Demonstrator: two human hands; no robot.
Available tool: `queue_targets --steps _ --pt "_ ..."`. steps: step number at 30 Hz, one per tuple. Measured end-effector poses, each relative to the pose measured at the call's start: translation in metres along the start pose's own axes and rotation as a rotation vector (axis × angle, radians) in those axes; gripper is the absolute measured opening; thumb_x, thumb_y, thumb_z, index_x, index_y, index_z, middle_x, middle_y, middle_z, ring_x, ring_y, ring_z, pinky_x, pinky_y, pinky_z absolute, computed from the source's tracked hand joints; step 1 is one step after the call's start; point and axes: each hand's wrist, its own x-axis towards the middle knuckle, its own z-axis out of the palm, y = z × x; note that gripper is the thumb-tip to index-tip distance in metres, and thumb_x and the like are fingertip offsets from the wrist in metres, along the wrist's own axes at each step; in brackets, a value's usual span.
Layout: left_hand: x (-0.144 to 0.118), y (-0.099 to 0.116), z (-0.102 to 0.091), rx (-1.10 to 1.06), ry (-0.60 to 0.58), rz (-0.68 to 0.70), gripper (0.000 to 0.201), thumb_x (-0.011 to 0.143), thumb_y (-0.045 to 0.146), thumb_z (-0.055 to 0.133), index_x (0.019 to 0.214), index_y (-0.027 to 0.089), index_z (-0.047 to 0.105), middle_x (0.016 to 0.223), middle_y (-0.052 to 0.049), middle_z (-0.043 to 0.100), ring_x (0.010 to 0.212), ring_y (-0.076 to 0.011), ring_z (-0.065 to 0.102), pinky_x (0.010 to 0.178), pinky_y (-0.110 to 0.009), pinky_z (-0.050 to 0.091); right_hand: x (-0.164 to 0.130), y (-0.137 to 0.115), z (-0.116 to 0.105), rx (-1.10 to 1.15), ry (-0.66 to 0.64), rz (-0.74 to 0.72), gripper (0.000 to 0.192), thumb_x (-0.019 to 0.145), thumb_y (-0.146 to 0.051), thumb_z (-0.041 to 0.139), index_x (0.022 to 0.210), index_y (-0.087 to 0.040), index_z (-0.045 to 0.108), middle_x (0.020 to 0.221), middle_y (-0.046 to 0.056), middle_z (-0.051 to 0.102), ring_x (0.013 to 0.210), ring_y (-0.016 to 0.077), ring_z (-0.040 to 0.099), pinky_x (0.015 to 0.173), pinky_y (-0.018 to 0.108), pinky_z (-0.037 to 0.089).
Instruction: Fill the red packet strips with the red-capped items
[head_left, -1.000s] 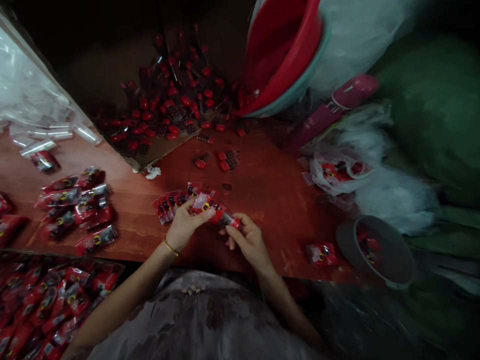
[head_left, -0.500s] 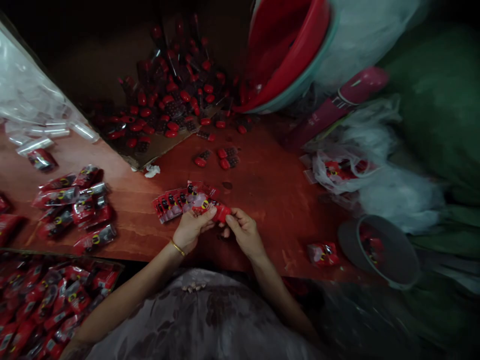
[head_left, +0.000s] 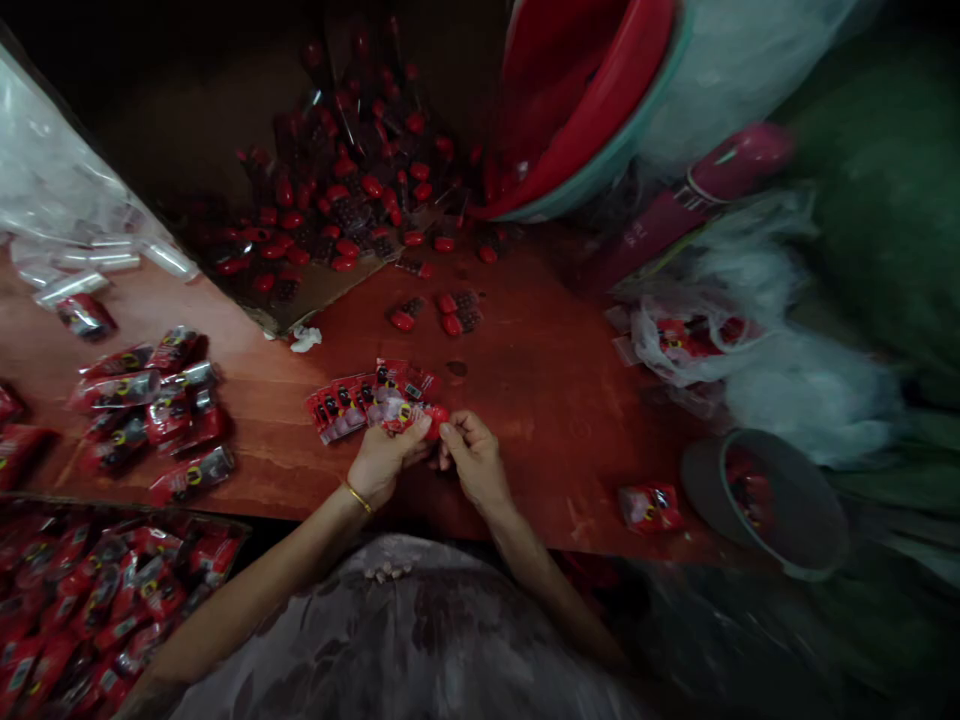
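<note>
Nearest, at 8 o'clock from the hands, a box (head_left: 180, 510) brims with red packs. The person's left hand (head_left: 377, 465), a gold bangle (head_left: 358, 498) at its wrist, has a closed grip on a packet (head_left: 410, 412), thumb on top. The right hand (head_left: 472, 462) pinches the packet's red end between thumb and fingers. A second ago that end reached farther out at 4 o'clock, its clear part showing; now the packet looks shorter, and the right hand has come in close beside the left.

At 3 o'clock on the bench (head_left: 555, 440) lie a lone pack (head_left: 651, 508) and, beyond it, a grey bucket (head_left: 705, 480) with red things inside. At 10 o'clock, just beside the held packet, a row (head_left: 341, 405) of packs lies overlapped, unchanged; a heap (head_left: 161, 410) sits farther off at 9.

Past the hands at 12 lie a few red-capped pieces (head_left: 457, 312); beyond them, towards 11, a dark carton (head_left: 330, 300) spills many more. A knotted bag (head_left: 690, 335) lies at 2, a pink flask (head_left: 675, 215) leans near 1, and a red basin (head_left: 622, 100) tilts farthest.
</note>
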Motion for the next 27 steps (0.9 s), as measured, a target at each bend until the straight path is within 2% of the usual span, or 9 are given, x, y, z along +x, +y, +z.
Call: queue_targets --steps 3,5,7,9,11,14,18,24,27 --pt "-0.002 0.000 0.001 -0.022 -0.010 -0.011 0.050 0.044 0.042 0.084 0.079 0.012 0.065 0.070 -0.004 0.069 0.062 -0.0136 0.063 0.068 -0.027 0.051 0.000 0.003 -0.002 -0.040 0.007 -0.026 0.029 0.078 -0.046 0.058 0.073 -0.021 0.046 0.049 -0.010 0.044 0.038 0.0054 0.040 0.041 0.017 0.041" --pt "-0.004 0.003 0.001 -0.031 -0.047 -0.040 0.051 0.046 0.042 0.083 0.084 0.012 0.066 0.075 -0.006 0.070 0.066 -0.0142 0.064 0.069 -0.026 0.051 0.001 0.001 -0.007 -0.111 0.012 -0.089 0.027 0.077 -0.046 0.059 0.079 -0.021 0.050 0.055 -0.008 0.048 0.043 0.0064 0.044 0.043 0.018 0.041" --pt "-0.005 0.006 0.002 -0.022 -0.080 -0.077 0.051 0.048 0.043 0.082 0.086 0.012 0.067 0.079 -0.007 0.071 0.068 -0.0150 0.065 0.069 -0.026 0.051 0.004 -0.005 -0.015 -0.209 -0.003 -0.208 0.033 0.075 -0.047 0.062 0.096 -0.023 0.053 0.071 -0.003 0.056 0.058 0.0098 0.053 0.054 0.021 0.047" --pt "-0.006 0.009 0.002 -0.013 -0.102 -0.114 0.050 0.048 0.043 0.082 0.085 0.013 0.066 0.079 -0.007 0.071 0.068 -0.0157 0.066 0.069 -0.026 0.051 0.008 -0.013 -0.023 -0.341 -0.075 -0.339 0.042 0.075 -0.048 0.062 0.108 -0.024 0.053 0.089 0.002 0.060 0.079 0.0148 0.058 0.071 0.027 0.049" --pt "-0.006 0.009 0.001 -0.025 -0.113 -0.152 0.048 0.047 0.042 0.083 0.082 0.014 0.066 0.077 -0.006 0.071 0.067 -0.0157 0.066 0.068 -0.027 0.051 0.012 -0.019 -0.029 -0.453 -0.177 -0.435 0.037 0.079 -0.048 0.059 0.107 -0.023 0.056 0.096 0.004 0.062 0.090 0.0176 0.058 0.080 0.031 0.047" --pt "-0.004 0.006 -0.001 -0.057 -0.129 -0.200 0.045 0.045 0.042 0.083 0.074 0.014 0.065 0.071 -0.004 0.070 0.064 -0.0136 0.065 0.067 -0.024 0.050 0.014 -0.021 -0.031 -0.537 -0.224 -0.518 0.031 0.080 -0.046 0.058 0.100 -0.022 0.059 0.092 0.004 0.064 0.086 0.0173 0.060 0.078 0.030 0.048" --pt "-0.003 0.002 -0.005 -0.083 -0.116 -0.202 0.040 0.047 0.040 0.083 0.070 0.014 0.064 0.066 -0.002 0.069 0.060 -0.0113 0.063 0.066 -0.023 0.050 0.008 -0.013 -0.022 -0.660 -0.121 -0.615 0.028 0.081 -0.042 0.059 0.100 -0.022 0.056 0.088 0.003 0.065 0.080 0.0167 0.061 0.072 0.029 0.050" --pt "-0.008 0.001 -0.006 -0.082 -0.092 -0.123 0.042 0.046 0.038 0.084 0.073 0.013 0.065 0.065 -0.001 0.067 0.056 -0.0098 0.060 0.061 -0.023 0.049 -0.006 0.001 -0.008 -0.798 0.128 -0.814 0.027 0.084 -0.039 0.056 0.103 -0.020 0.054 0.087 0.006 0.065 0.080 0.0178 0.065 0.068 0.029 0.053" --pt "-0.012 0.003 -0.012 -0.064 -0.101 -0.064 0.044 0.045 0.038 0.084 0.076 0.012 0.066 0.067 -0.001 0.067 0.058 -0.0097 0.060 0.062 -0.022 0.050 -0.010 0.003 0.002 -0.829 0.134 -0.830 0.027 0.086 -0.040 0.053 0.105 -0.021 0.053 0.086 0.005 0.067 0.078 0.0174 0.066 0.068 0.028 0.054"
